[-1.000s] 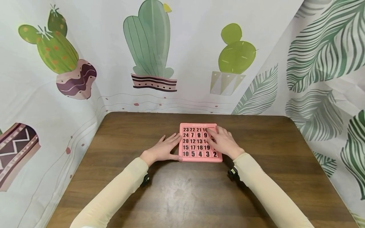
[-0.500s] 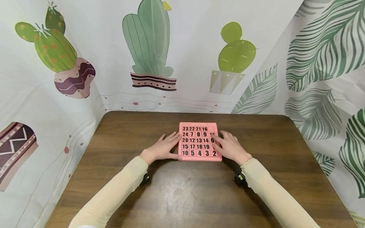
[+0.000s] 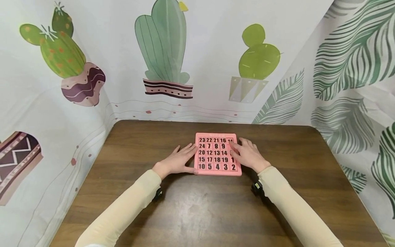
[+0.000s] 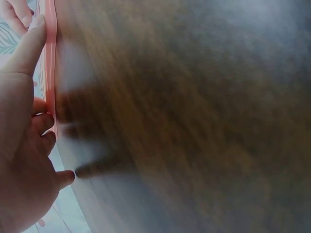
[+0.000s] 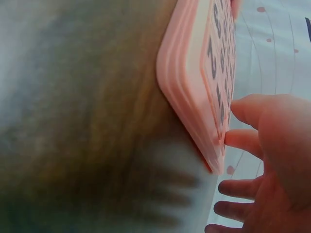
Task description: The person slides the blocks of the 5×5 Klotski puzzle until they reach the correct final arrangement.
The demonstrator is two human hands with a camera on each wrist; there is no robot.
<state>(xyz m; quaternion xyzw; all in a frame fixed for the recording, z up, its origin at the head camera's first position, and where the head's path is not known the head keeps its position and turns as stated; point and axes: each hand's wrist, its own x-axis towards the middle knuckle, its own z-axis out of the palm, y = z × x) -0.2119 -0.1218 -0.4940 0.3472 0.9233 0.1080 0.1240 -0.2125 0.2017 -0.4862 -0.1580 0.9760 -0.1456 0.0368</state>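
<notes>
A pink sliding number puzzle with black-numbered tiles lies flat on the table. My left hand rests along its left edge, fingers extended and thumb at the lower left corner; the left wrist view shows the thumb against the pink rim. From the right side, my right hand reaches over the frame, its index finger and thumb on the right column of tiles. The 11 tile sits in the top right corner. My right fingers cover part of the second and third rows there.
The brown wooden table extends around the puzzle, mostly towards the front. Behind it hangs a white cloth printed with cacti and leaves. Small dark devices sit under both wrists, such as the right wrist device.
The 11 tile has moved up from the second row into the top right corner. My right hand drew back to the right, then shifted slightly forward. The left hand has stayed in place.
</notes>
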